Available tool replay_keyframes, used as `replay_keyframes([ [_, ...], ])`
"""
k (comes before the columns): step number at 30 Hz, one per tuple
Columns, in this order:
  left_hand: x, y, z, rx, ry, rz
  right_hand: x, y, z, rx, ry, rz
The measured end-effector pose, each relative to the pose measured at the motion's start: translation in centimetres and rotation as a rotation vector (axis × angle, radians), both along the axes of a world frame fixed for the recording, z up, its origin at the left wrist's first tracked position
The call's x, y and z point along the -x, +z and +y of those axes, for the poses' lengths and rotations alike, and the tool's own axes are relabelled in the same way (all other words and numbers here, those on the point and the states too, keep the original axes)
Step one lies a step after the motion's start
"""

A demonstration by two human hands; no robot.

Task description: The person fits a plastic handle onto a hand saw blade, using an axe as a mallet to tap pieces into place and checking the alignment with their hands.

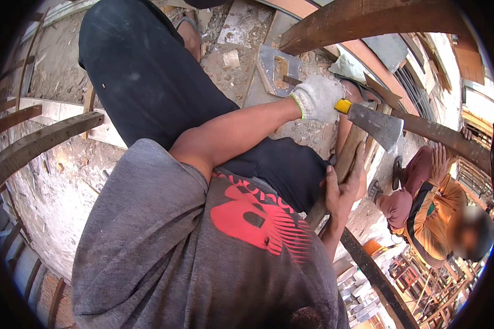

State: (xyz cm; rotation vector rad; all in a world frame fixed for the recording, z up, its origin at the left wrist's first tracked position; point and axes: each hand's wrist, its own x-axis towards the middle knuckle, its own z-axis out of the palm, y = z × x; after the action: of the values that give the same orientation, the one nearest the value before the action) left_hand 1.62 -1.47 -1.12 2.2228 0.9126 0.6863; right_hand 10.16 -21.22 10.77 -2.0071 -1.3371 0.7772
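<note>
The left hand (320, 98), wearing a pale knitted glove, is gripping a hatchet (376, 125) firmly, fingers wrapping the handle just behind its yellow collar. The blade is projecting to the right of that grip, and a short length of handle is sticking out on the other side. The bare right hand (343, 189) is holding a piece of wood (347, 162), thumb on one side and fingers on the other; the wood is running up from this grip towards the hatchet head. Whether blade and wood are touching is staying unclear from this angle.

For good control, the left hand is probably choosing well by holding close to the head (reach matters less here than aim). The right hand is wanting a steady hold, its fingertips staying low and out of the edge's line, since they are lying uncomfortably near the blade. The dark-trousered knee (285, 164) is sitting left of the right-hand grip, so any stroke is needing to point away from it. Beyond the hatchet, a co-worker (428, 219) is crouching, also deserving clearance.
</note>
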Motion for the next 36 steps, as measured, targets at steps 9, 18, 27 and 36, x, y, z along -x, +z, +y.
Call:
replay_keyframes([
  [9, -0.2, -1.8, 0.7, -0.010, 0.048, -0.062, 0.0, 6.3, 1.5, -0.721, -0.314, 0.010],
  [18, 0.6, -1.5, 0.6, -0.019, 0.005, 0.072, 0.7, 0.4, 0.5, -0.075, -0.133, 0.192],
  [27, 0.7, 2.8, -1.7, -0.131, -0.118, -0.105, -2.4, 0.2, 0.9, -0.020, -0.189, 0.368],
  [36, 1.0, 0.5, -1.2, -0.036, -0.034, -0.056, -1.8, -6.9, 2.1, 0.254, -0.201, 0.624],
])
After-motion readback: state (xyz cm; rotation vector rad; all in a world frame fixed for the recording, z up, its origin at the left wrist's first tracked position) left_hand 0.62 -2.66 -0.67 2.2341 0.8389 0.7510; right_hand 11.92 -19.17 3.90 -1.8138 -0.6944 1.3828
